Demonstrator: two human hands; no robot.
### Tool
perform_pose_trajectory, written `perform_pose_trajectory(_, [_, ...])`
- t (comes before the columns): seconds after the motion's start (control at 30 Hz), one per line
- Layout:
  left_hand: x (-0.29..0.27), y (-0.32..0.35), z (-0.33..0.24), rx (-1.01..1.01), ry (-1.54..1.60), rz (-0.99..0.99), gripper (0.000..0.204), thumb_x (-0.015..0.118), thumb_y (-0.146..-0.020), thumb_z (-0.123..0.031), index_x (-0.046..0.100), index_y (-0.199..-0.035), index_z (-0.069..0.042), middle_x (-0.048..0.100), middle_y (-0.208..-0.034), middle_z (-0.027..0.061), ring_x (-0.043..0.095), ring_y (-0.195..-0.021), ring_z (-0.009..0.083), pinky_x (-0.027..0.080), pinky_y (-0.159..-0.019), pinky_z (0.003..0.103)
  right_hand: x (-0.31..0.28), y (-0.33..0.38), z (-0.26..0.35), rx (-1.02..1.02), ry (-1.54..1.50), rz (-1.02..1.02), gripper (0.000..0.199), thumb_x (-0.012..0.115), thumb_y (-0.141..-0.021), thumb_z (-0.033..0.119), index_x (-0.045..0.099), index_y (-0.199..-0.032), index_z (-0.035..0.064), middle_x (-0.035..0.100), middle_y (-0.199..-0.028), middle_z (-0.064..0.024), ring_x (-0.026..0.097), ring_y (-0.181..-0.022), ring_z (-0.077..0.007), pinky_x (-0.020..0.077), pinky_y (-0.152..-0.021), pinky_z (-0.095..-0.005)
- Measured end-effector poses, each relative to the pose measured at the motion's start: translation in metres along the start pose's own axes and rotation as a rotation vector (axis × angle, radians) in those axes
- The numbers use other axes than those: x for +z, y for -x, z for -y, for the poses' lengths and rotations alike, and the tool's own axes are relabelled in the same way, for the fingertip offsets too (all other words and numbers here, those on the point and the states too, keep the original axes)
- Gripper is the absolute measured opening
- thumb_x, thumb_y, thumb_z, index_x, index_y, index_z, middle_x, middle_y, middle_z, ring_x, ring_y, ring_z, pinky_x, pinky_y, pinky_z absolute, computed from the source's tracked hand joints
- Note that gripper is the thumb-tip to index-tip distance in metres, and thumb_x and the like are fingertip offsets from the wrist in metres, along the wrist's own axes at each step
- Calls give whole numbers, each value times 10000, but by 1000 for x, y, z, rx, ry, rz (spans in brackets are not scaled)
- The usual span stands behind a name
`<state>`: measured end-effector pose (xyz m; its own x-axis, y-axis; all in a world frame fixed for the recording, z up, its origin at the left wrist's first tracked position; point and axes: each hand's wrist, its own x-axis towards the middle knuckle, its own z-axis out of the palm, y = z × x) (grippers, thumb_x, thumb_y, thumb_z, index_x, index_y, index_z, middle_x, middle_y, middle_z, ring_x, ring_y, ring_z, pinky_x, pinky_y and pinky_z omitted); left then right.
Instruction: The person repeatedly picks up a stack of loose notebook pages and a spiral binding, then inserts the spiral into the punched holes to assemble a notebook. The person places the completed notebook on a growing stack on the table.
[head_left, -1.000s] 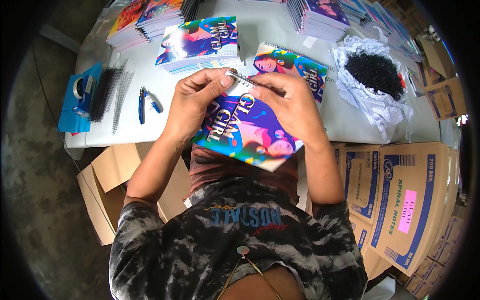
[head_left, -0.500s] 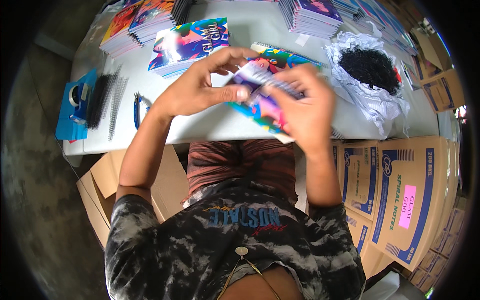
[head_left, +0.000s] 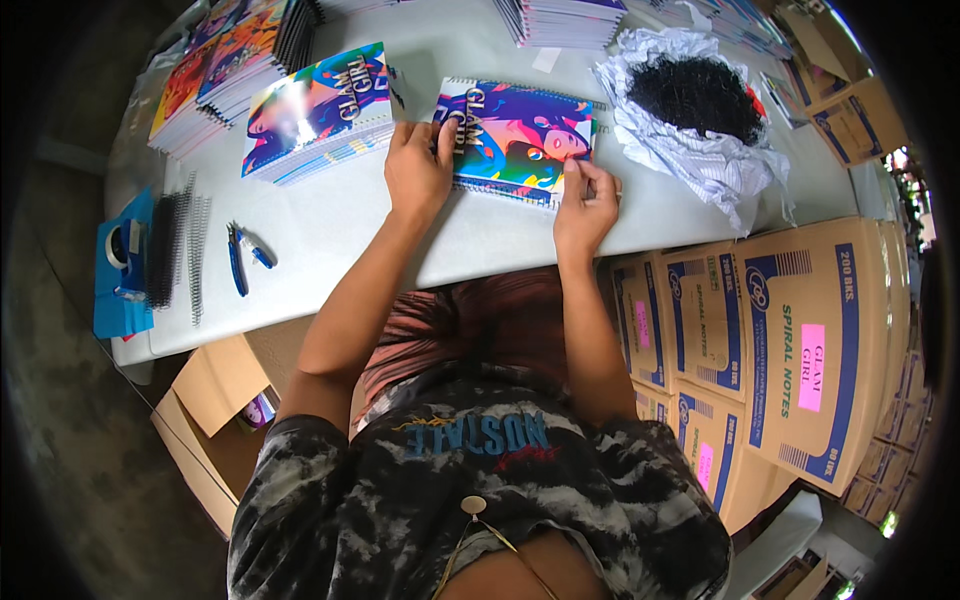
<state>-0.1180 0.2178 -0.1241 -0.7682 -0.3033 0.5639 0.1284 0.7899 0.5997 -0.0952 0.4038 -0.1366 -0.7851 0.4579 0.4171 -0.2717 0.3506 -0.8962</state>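
At nine o'clock on the nearly nine-to-three notebook [head_left: 515, 140], the left hand [head_left: 420, 170] has its thumb at the edge, grip unclear; at four, the right hand [head_left: 588, 207] pinches a corner.

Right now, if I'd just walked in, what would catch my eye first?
Probably the bright notebook in front of the person, with the left hand at its left end and the right hand by its near right corner. Next, the black tangle on crumpled white paper, on the right of the table. Then the shiny notebook stack, left of the hands.
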Motion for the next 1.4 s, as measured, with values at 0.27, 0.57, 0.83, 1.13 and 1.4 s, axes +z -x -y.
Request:
perform_pose_trajectory(0.27, [-22, -5, -16, 332, -156, -15, 174, 646, -787, -251, 641, -845, -87, 577, -838, 72, 558, -781, 254, 448, -667, 353, 6, -20, 5, -84, 195, 9, 182, 738, -694, 177, 631, -797, 71, 551, -699, -51, 469, -757, -224, 370, -718, -341])
perform_pose_trajectory(0.57, [-110, -42, 36, 360, -647, 98, 507, 649, -784, -266, 489, -1223, -70, 473, -1274, 129, 449, -1145, 322, 358, -918, 433, 3, -13, 20, -469, 231, -150, 327, 703, -736, 165, 581, -1019, 56, 555, -988, -98, 481, -957, -261, 328, -859, -385])
perform_pose_trajectory(0.83, [-207, 2, -36, 431, -178, 636, 311, 617, -768, -77, 620, -1076, -115, 648, -895, 132, 618, -806, 307, 499, -705, 366, 14, 25, 112, -610, -215, 740, 680, 741, -665, 111, 455, -1282, 92, 430, -1322, -182, 432, -1199, -330, 392, -934, -386])
perform_pose_trajectory(1.13, [-268, -35, 186, -354, -875, 229, 331, 545, -833, -349, 625, -1014, -83, 621, -968, 159, 604, -895, 311, 469, -781, 407, 8, 28, 77, 76, -625, 678, 170, 687, -785, 80, 644, -913, -23, 649, -858, -33, 563, -757, -72, 458, -682, -234])
perform_pose_trajectory(1.4, [-273, -41, 200, -497, -651, 79, 334, 522, -824, -452, 674, -993, -207, 638, -961, 142, 595, -910, 336, 463, -797, 409, 5, 15, 99, 96, -651, 862, 281, 683, -781, 64, 614, -1034, -37, 640, -989, -71, 575, -878, -98, 457, -807, -239])
